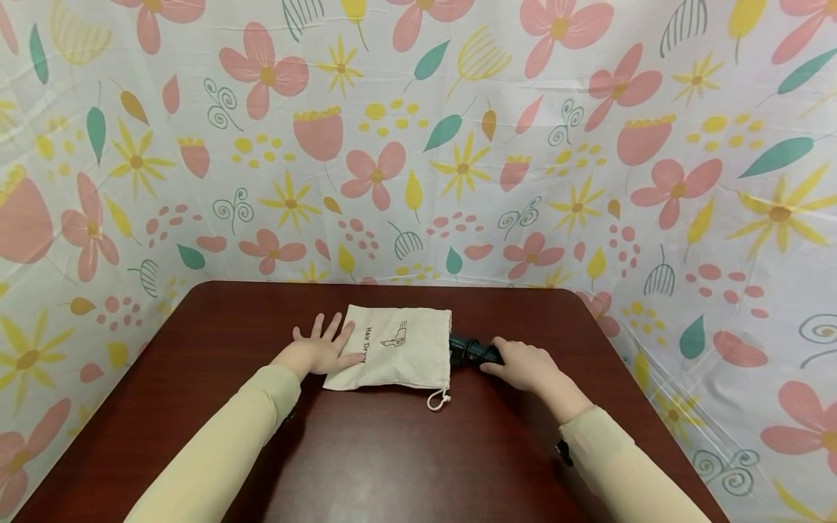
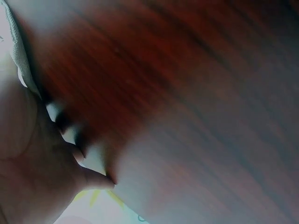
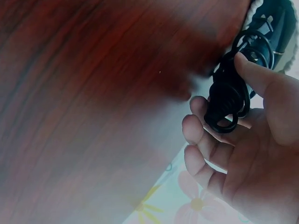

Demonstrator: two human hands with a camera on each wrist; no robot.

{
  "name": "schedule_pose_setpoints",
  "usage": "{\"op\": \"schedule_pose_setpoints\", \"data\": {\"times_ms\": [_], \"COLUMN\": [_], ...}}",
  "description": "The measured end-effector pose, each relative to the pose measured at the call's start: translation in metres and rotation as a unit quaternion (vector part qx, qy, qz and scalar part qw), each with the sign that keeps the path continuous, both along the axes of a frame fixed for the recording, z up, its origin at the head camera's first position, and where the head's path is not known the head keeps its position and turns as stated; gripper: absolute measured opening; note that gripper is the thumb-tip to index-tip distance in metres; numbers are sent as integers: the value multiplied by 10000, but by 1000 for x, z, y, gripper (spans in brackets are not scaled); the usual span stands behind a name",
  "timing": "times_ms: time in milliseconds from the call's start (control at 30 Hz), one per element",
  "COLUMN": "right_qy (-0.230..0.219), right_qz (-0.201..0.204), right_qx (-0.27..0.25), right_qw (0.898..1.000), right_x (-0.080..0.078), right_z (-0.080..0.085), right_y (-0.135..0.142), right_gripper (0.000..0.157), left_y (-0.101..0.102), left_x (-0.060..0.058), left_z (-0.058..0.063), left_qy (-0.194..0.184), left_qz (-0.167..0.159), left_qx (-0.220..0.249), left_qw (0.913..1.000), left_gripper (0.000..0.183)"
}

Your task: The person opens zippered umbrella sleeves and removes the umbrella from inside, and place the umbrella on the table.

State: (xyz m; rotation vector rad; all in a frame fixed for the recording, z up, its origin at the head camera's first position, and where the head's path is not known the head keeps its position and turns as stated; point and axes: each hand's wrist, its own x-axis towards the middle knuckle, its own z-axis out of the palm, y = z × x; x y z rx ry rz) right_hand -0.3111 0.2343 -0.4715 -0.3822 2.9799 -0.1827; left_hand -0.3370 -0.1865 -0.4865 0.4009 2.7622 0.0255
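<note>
and there you were, both arms reaching out over the dark red-brown table [image 1: 366, 465], and what a grip on the right! your right hand [image 1: 526, 365] had its thumb and forefinger curled round a black handle [image 1: 490, 354] wound with cord [image 3: 231, 74], while its other fingers were only loosely bent. that handle stuck out of the right-hand end of the cream cloth bag [image 1: 418, 359], its far part hidden inside the fabric. over on the other side, your left hand [image 1: 320, 354] was spread wide and gripped nothing, the thumb resting on the bag's left end, right by the printed lettering [image 1: 368, 338], and partly covering it! the bag lay flat towards the far part of the table, a small dryer drawing [image 1: 395, 335] on its upper face. a drawstring loop [image 1: 438, 399] trailed from its near right corner, and behind it all hung a flowered curtain [image 1: 418, 145].
</note>
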Motion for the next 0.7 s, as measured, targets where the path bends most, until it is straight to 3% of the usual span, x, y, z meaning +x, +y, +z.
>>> {"op": "schedule_pose_setpoints", "data": {"times_ms": [533, 700], "right_qy": [-143, -167], "right_qz": [34, 78], "right_qx": [-49, -86], "right_qw": [9999, 9998], "right_x": [-16, -23], "right_z": [0, 2], "right_y": [5, 6], "right_gripper": [67, 59], "left_y": [0, -1], "left_x": [-1, -1], "left_z": [-4, -4], "left_qy": [138, 149], "left_qz": [-50, -58], "left_qx": [-149, -192], "left_qw": [9998, 9997], "left_gripper": [91, 91]}}
